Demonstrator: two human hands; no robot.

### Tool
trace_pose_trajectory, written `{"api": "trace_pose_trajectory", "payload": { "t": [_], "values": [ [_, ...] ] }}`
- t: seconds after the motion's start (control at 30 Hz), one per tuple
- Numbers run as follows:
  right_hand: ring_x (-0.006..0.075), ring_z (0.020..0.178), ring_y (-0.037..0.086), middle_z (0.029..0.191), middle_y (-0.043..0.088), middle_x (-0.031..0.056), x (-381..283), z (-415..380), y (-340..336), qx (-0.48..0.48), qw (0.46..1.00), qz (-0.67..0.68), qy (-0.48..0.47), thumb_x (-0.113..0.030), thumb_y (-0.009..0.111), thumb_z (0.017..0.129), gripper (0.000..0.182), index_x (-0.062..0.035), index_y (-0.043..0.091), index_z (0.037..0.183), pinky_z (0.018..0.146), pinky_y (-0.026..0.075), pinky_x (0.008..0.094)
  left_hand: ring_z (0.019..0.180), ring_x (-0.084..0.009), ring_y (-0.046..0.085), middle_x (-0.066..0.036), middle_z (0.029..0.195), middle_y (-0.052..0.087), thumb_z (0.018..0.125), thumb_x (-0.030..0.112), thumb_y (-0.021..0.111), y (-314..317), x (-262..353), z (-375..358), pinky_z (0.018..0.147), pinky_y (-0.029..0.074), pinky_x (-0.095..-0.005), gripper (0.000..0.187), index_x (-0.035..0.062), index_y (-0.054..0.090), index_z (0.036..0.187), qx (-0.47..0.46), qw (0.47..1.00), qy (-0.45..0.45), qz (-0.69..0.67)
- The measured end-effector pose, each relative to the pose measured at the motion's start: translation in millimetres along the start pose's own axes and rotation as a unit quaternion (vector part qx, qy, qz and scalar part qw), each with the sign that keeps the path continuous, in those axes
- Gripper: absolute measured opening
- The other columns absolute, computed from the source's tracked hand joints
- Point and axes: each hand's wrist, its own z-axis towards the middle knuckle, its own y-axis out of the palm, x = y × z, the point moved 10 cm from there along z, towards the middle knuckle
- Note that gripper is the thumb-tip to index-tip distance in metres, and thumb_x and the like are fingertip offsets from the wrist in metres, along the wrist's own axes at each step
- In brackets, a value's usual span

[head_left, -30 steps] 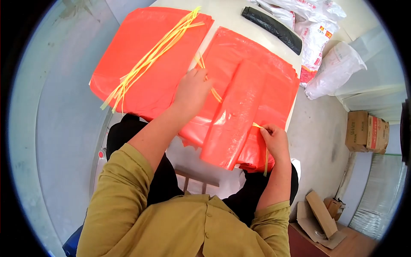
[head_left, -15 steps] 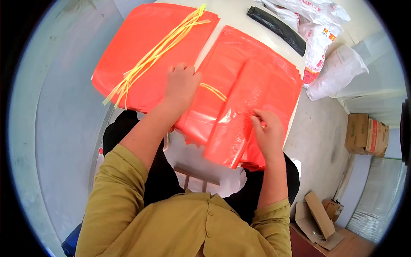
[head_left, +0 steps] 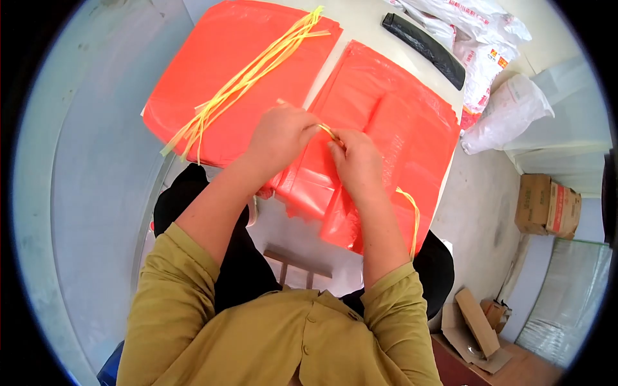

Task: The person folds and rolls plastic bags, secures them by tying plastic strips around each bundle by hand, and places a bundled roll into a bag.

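My left hand (head_left: 282,134) is closed on a yellow tie strip (head_left: 326,131); a short end pokes out past its knuckles. My right hand (head_left: 359,161) pinches the same strip just beside it, so the fingertips of both hands nearly meet. Beneath them lies a folded bundle of red plastic bags (head_left: 381,138) on a wider red stack (head_left: 425,128). Another piece of yellow strip (head_left: 412,215) shows at the stack's right front, hanging toward my lap; its link to the held piece is hidden. To the left, several loose yellow strips (head_left: 248,77) lie across a second red stack (head_left: 187,71).
A black rolled plastic bundle (head_left: 425,50) lies at the table's back right. White printed sacks (head_left: 483,61) and a pale bag (head_left: 508,112) stand beyond it. Cardboard boxes (head_left: 547,204) and an opened carton (head_left: 473,328) are at right. My legs are under the table's front edge.
My right hand has moved up and left from the bundle's front to meet my left hand at the strip. The strip's other part now shows at the right. The view shifted slightly.
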Motion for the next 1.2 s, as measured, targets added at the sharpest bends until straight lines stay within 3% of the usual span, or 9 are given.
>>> {"api": "trace_pose_trajectory", "payload": {
  "t": [0.17, 0.33, 0.57, 0.67, 0.87, 0.97, 1.07, 1.13, 1.2],
  "values": [
    [0.0364, 0.105, 0.067, 0.111, 0.072, 0.0166, 6, -9, -6, -0.052, 0.998, -0.029, 0.027, -0.018, 0.070, 0.094, 0.027, -0.0078, 0.073, 0.119, 0.091, 0.054, 0.0466, 0.090, -0.0283, 0.069, -0.013, 0.093, 0.074, 0.095, 0.020, 0.068, 16, -15, -4, 0.083, 0.054, -0.0410, 0.022, 0.0012, 0.075, 0.102, -0.060, 0.982, -0.112, -0.139],
    [0.0356, 0.103, 0.068, 0.113, 0.072, 0.0163, 59, -43, -42, 0.136, 0.983, 0.114, 0.053, -0.015, 0.070, 0.094, 0.026, -0.0070, 0.073, 0.119, 0.092, 0.054, 0.0449, 0.100, -0.0126, 0.068, -0.005, 0.106, 0.075, 0.102, 0.018, 0.066, 37, -15, -14, 0.091, 0.054, -0.0321, 0.022, -0.0016, 0.074, 0.108, -0.120, 0.912, -0.220, -0.324],
    [0.0289, 0.108, 0.067, 0.118, 0.071, 0.0145, 54, -56, -52, 0.115, 0.991, 0.055, 0.036, -0.006, 0.072, 0.093, 0.027, -0.0021, 0.071, 0.120, 0.095, 0.054, 0.0385, 0.109, -0.0127, 0.066, -0.005, 0.113, 0.074, 0.105, 0.020, 0.063, 62, 22, -7, 0.100, 0.051, -0.0326, 0.024, 0.0008, 0.074, 0.114, -0.160, 0.874, -0.185, -0.420],
    [0.0316, 0.113, 0.065, 0.119, 0.070, 0.0153, 57, -57, -70, 0.184, 0.980, -0.004, 0.073, -0.008, 0.074, 0.091, 0.029, -0.0016, 0.071, 0.120, 0.101, 0.051, 0.0409, 0.110, -0.0129, 0.066, -0.005, 0.114, 0.074, 0.106, 0.022, 0.062, 66, 32, -3, 0.101, 0.050, -0.0335, 0.027, 0.0011, 0.074, 0.118, -0.159, 0.873, -0.165, -0.431],
    [0.0305, 0.111, 0.065, 0.121, 0.069, 0.0152, 63, -54, -66, 0.117, 0.992, -0.034, 0.011, -0.008, 0.074, 0.091, 0.036, -0.0007, 0.068, 0.125, 0.099, 0.052, 0.0401, 0.113, -0.0137, 0.065, -0.005, 0.117, 0.073, 0.107, 0.023, 0.060, 70, 42, 0, 0.101, 0.049, -0.0337, 0.030, 0.0009, 0.073, 0.123, -0.145, 0.849, -0.212, -0.462],
    [0.0331, 0.108, 0.068, 0.119, 0.072, 0.0181, 77, -50, -57, 0.111, 0.988, 0.093, 0.058, -0.014, 0.070, 0.095, 0.039, -0.0038, 0.066, 0.133, 0.094, 0.053, 0.0431, 0.114, -0.0137, 0.063, -0.004, 0.120, 0.071, 0.108, 0.025, 0.058, 77, 44, 6, 0.101, 0.048, -0.0328, 0.031, 0.0018, 0.074, 0.121, -0.149, 0.861, -0.178, -0.452],
    [0.0223, 0.096, 0.070, 0.109, 0.074, 0.0135, 61, -41, -45, 0.027, 0.928, 0.320, 0.188, -0.013, 0.066, 0.099, 0.036, -0.0003, 0.065, 0.132, 0.085, 0.055, 0.0358, 0.115, -0.0144, 0.062, -0.003, 0.123, 0.067, 0.108, 0.024, 0.057, 88, 50, 10, 0.102, 0.047, -0.0332, 0.030, 0.0024, 0.073, 0.120, -0.145, 0.891, -0.102, -0.417],
    [0.0167, 0.092, 0.069, 0.102, 0.074, 0.0112, 67, -31, -35, 0.036, 0.926, 0.341, 0.157, -0.013, 0.063, 0.101, 0.033, 0.0024, 0.066, 0.130, 0.079, 0.055, 0.0321, 0.116, -0.0152, 0.061, -0.002, 0.124, 0.065, 0.108, 0.023, 0.057, 88, 52, 11, 0.103, 0.047, -0.0338, 0.028, 0.0023, 0.073, 0.119, -0.142, 0.909, -0.080, -0.384],
    [0.0141, 0.088, 0.068, 0.099, 0.074, 0.0100, 74, -25, -31, 0.042, 0.924, 0.349, 0.148, -0.013, 0.061, 0.102, 0.031, 0.0038, 0.066, 0.127, 0.076, 0.054, 0.0305, 0.118, -0.0169, 0.061, -0.005, 0.122, 0.067, 0.106, 0.018, 0.059, 89, 39, 10, 0.104, 0.047, -0.0338, 0.025, 0.0010, 0.073, 0.117, -0.129, 0.888, -0.154, -0.413]
  ]
}}
